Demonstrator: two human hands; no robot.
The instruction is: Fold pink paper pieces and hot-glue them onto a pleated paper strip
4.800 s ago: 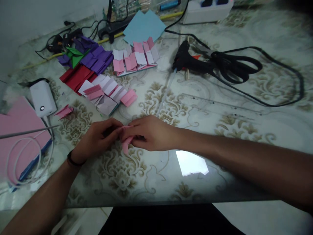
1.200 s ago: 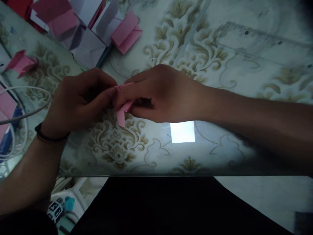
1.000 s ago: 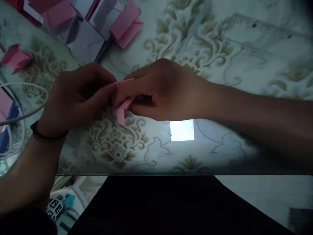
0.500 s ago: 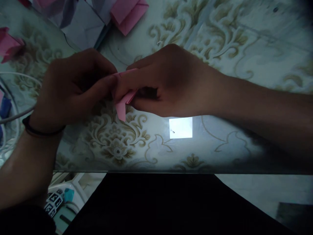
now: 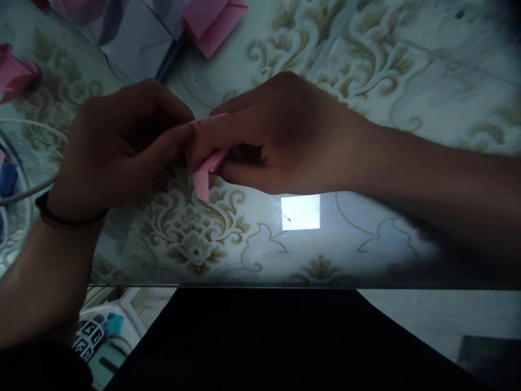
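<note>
Folded pink paper [image 5: 201, 186] between both hands' fingers [image 5: 228, 130]

Strip [image 5: 201, 185] over the surface [image 5: 260, 258], left hand [image 5: 122, 146] at its left, right hand [image 5: 283, 133] at its right. Stack [image 5: 138, 46] behind left hand, block [image 5: 214, 24] at the stack's right end. Loose fold [image 5: 14, 73] farther left, cable [image 5: 28, 193] in front of it. Band [image 5: 71, 221] on left wrist. Lap [image 5: 264, 339] past the near edge, items [image 5: 108, 355] lower left of it (can't tell what).
</note>
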